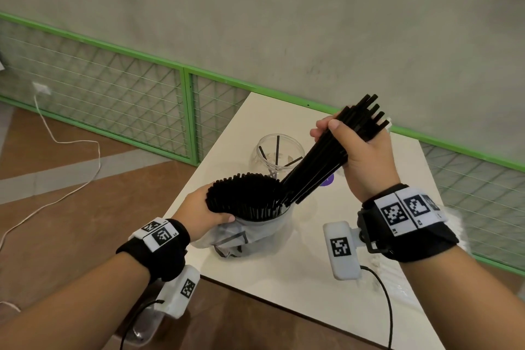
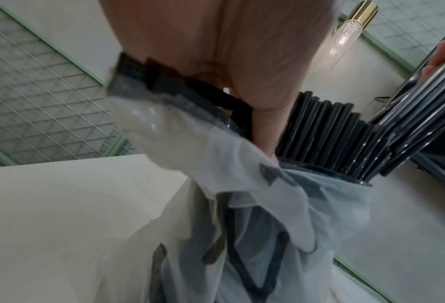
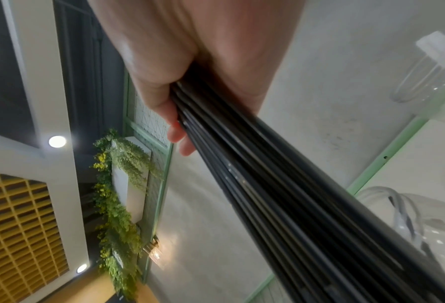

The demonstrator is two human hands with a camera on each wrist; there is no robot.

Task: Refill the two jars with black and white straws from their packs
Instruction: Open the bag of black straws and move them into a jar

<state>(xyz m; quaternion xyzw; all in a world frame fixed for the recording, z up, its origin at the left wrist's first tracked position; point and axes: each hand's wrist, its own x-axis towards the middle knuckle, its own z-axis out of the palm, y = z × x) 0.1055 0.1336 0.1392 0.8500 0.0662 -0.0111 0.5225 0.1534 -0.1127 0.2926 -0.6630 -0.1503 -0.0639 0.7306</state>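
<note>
The right hand [image 1: 359, 148] gripped a bundle of thin, rigid black plastic straws [image 1: 321, 156], tilted, its lower ends at the mouth of the crinkled translucent plastic pack [image 1: 241, 233]. The left hand [image 1: 203, 212] clasped that pack and the straws standing in it on the white bench [image 1: 284, 273]. The clear round glass jar [image 1: 277, 155] stood just behind, holding a few black straws. Likely risks: the smooth straws could slide and fan out of the grip; the limp pack could collapse and spill
</note>
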